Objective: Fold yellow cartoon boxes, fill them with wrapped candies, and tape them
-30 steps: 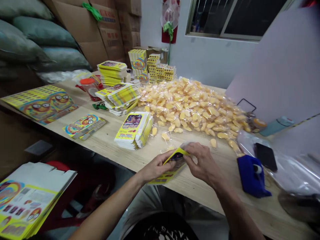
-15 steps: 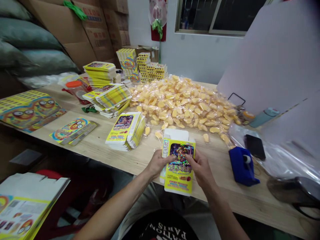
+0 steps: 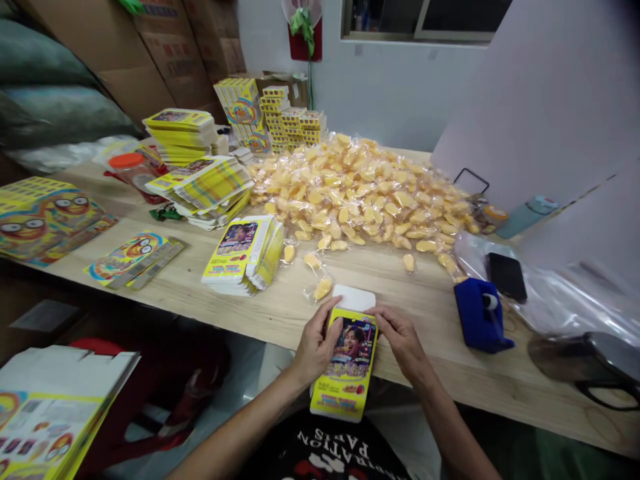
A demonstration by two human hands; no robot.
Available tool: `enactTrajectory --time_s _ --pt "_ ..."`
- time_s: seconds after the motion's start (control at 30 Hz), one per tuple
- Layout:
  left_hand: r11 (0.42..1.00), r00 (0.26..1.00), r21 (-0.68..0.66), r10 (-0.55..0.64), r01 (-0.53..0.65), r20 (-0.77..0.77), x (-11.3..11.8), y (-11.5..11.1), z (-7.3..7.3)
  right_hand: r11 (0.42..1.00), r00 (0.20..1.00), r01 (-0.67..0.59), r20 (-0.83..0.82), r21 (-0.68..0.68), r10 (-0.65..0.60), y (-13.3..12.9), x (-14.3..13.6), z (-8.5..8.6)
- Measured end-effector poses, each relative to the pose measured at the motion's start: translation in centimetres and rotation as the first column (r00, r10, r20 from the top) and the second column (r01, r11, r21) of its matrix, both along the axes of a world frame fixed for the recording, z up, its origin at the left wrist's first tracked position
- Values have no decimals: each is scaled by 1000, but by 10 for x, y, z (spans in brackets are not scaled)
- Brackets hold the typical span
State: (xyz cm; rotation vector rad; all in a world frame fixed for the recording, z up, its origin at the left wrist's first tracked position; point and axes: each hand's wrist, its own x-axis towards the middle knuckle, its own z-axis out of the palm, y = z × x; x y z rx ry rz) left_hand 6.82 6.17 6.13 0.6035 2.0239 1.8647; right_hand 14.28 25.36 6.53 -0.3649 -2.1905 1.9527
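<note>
Between my hands is a yellow printed carton with a white flap standing up at its far end. My left hand grips its left edge, thumb on the printed face. The fingers of my right hand pinch the upper right corner near the flap. Just beyond the carton lie a few loose wrapped yellow pieces. Behind them spreads a large heap of the same wrapped yellow pieces. A stack of flat yellow cartons rests on the table to the left of my hands.
More carton stacks stand farther left, beside a red-lidded jar. Filled boxes are piled at the back. To the right are a blue tape dispenser, a phone, a dark mug and a light blue bottle.
The carton has come closer to my body and slightly left. My right hand has shifted from its face to the upper right corner. The view has tilted a little downward.
</note>
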Motion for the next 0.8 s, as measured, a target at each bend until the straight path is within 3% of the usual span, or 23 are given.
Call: enactTrajectory --time_s 0.13,0.27,0.33,0.43,0.5,0.57,0.67,0.8 --pt "998 992 -30 53 -50 113 4 -6 5 976 985 -174 12 129 173 4 8 10" --pt "990 895 138 -50 -13 442 -10 -15 25 988 989 -146 -21 -57 145 0 11 22" --pt "983 850 175 -140 57 508 -17 -20 32 975 983 -181 -37 -129 178 -2 13 26" --pt "979 879 147 -194 142 436 -23 -30 32 974 976 -215 -17 69 216 -2 16 35" --pt "981 909 104 -193 166 370 -24 -34 29 940 974 -211 -26 267 226 -1 19 43" --pt "979 920 58 -204 196 334 -24 -37 28 894 960 -249 -25 372 278 0 20 53" --pt "974 915 28 -222 226 337 -24 -36 36 867 939 -334 56 369 338 1 19 67" --pt "968 893 66 -247 240 376 -23 -30 51 869 946 -324 140 373 293 -1 17 77"
